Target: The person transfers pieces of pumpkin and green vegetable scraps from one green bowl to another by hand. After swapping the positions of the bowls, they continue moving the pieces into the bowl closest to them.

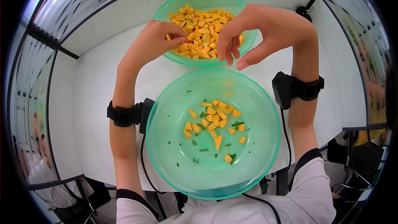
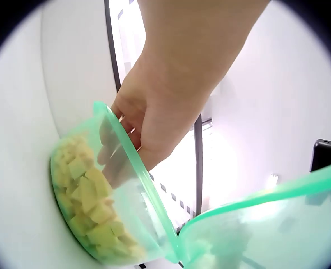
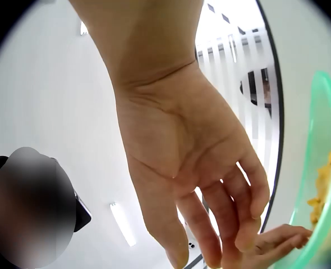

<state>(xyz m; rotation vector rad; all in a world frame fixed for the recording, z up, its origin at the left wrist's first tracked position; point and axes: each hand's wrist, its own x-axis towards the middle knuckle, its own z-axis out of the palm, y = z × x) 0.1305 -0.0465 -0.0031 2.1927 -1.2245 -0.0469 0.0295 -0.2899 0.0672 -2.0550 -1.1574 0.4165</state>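
My left hand (image 1: 155, 37) reaches over the left part of the far green bowl (image 1: 197, 63), its fingers bent and thumb near them. Whether they pinch a piece is hidden. In the left wrist view, the fingers of this hand (image 2: 165, 95) show behind the bowl's wall, above the orange-yellow cubes (image 2: 90, 193). Over the bowl's right rim hangs my right hand (image 1: 269, 27), fingers loosely bent and thumb apart; the right wrist view shows the palm (image 3: 182, 140) holding nothing. Many orange cubes (image 1: 203, 25) fill the far bowl.
Nearer my body stands a larger green bowl (image 1: 166, 157) with scattered orange pieces (image 1: 216, 120) and small green bits (image 1: 237, 125). Both bowls are on a white table (image 1: 97, 99) with raised white walls. Black cables run from the wrist cameras past the near bowl.
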